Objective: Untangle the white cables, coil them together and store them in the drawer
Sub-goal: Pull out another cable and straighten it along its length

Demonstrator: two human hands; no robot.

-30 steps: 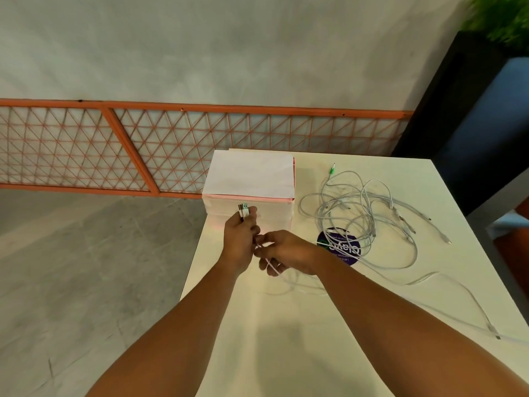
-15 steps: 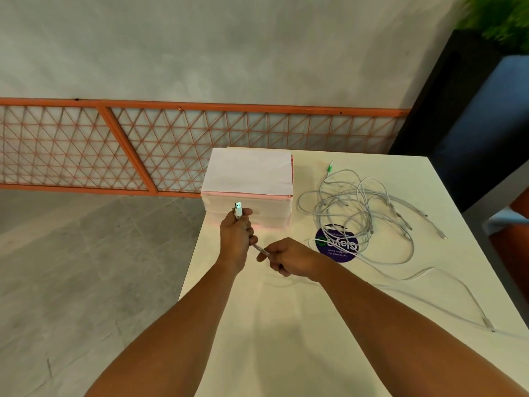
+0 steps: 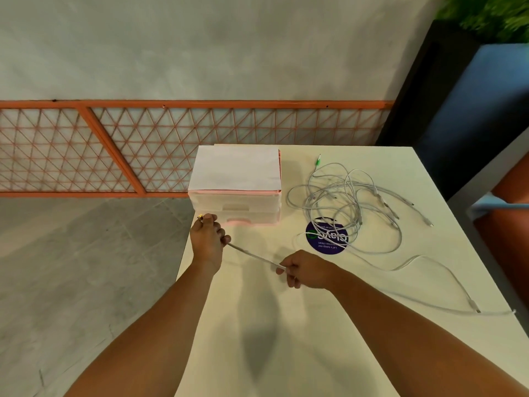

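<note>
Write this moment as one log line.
left hand: grips cable end | right hand: pinches same cable, taut | cable tangle: on table | drawers: closed

The only writing in view is on a round dark purple sticker [image 3: 326, 240] lying flat on the tabletop [image 3: 315, 339], upside down to the wearer. Its large white letters seem to spell "clayo", with the last letter drawn as a green ring. Below them, as the print reads, run two lines of small white type. The first says "Let's keep our" and the second ends in "clean"; the word before that is too small to make out. Loops of the white cables [image 3: 343, 196] cross the sticker's far edge.
</note>
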